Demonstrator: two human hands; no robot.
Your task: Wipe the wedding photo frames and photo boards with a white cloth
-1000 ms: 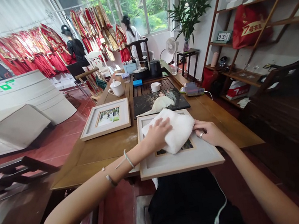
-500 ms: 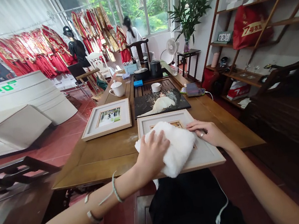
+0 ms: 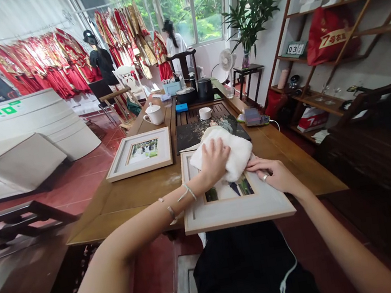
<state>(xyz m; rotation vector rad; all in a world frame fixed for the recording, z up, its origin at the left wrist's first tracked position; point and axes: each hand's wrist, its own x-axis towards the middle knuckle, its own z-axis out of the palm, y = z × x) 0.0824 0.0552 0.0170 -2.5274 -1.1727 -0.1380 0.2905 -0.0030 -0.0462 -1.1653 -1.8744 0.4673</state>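
Note:
A pale framed photo [image 3: 229,208] lies flat at the near edge of the wooden table [image 3: 136,197], overhanging it towards my lap. My left hand [image 3: 215,160] presses a fluffy white cloth [image 3: 232,152] onto the far part of the frame, fingers curled over the cloth. My right hand [image 3: 274,173], wearing a ring, rests flat on the frame's right border, fingers stretched out, just right of the cloth. The photo's lower part shows below the cloth.
A second framed photo [image 3: 139,153] lies to the left, a dark frameless picture [image 3: 196,131] beyond. A teapot [image 3: 154,114], cup [image 3: 205,113], kettle [image 3: 205,88] and phone [image 3: 253,117] stand farther back. Shelves [image 3: 317,44] rise on the right. Two people stand by red garments [image 3: 45,67].
My left hand has swept the cloth from the frame's near left part up to its far edge, uncovering the photo's lower half. My right hand has stayed on the right border.

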